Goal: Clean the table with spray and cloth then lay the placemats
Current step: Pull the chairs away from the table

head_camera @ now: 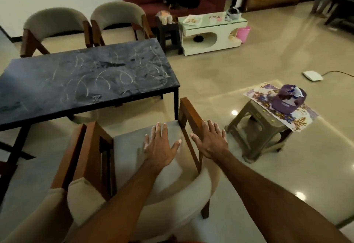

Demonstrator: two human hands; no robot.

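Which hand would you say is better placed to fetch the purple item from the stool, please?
The right hand, probably. It is open and empty, nearest the stool where the purple item sits on the floral placemats. The left hand, also open, hovers over the chair seat, farther away.

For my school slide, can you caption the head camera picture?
Both hands, left and right, open above a chair beside the scribbled dark table.

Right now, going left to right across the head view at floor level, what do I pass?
Dark table → chair under the left hand → right hand → stool carrying placemats and a purple object → white device on the floor.
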